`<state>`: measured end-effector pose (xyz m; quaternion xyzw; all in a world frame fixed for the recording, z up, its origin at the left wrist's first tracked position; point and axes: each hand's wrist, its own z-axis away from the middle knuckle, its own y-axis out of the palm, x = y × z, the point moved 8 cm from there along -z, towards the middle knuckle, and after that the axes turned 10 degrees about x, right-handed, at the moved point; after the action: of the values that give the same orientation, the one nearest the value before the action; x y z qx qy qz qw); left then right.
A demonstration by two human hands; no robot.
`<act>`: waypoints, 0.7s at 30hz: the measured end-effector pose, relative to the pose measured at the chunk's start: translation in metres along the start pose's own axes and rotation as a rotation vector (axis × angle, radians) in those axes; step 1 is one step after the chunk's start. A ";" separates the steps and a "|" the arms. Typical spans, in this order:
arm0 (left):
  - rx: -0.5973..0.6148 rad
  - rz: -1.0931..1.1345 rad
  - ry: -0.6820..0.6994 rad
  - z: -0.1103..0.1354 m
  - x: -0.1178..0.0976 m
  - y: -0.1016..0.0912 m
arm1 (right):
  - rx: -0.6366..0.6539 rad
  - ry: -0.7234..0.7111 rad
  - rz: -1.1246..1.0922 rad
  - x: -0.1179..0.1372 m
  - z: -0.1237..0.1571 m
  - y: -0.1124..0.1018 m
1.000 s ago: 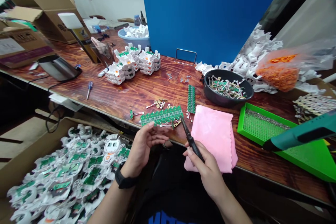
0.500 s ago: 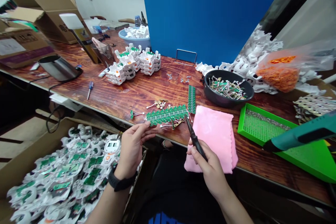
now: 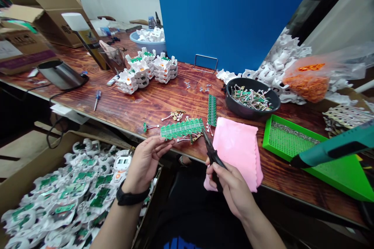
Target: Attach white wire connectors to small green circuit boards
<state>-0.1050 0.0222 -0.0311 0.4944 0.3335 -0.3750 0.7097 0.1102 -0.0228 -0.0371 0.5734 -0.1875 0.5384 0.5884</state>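
My left hand pinches the near left end of a green circuit board panel, held above the table edge. In my right hand is a pair of black needle-nose pliers, its handles spread apart and its tips at the panel's right end. Whether the jaws grip the board I cannot make out. Beneath and behind the panel lie small wired boards, partly covered by it. A second green panel rests on the table just beyond the pliers. Under my right hand spreads a folded pink cloth.
A black bowl of wired boards and a green tray stand right, beside a teal electric screwdriver. Stacked white housings sit at the back. Below left, a carton holds many housings. A small screwdriver lies left.
The pliers' handles have spread wider, and the panel has tilted slightly in my left hand. The whole view has shifted a little.
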 end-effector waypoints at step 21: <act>-0.073 -0.021 0.198 0.006 -0.016 0.001 | -0.056 0.063 0.284 0.005 -0.008 0.005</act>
<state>-0.1109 0.0199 -0.0155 0.4992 0.4206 -0.3193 0.6870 0.1048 -0.0149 -0.0329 0.5074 -0.2629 0.6284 0.5278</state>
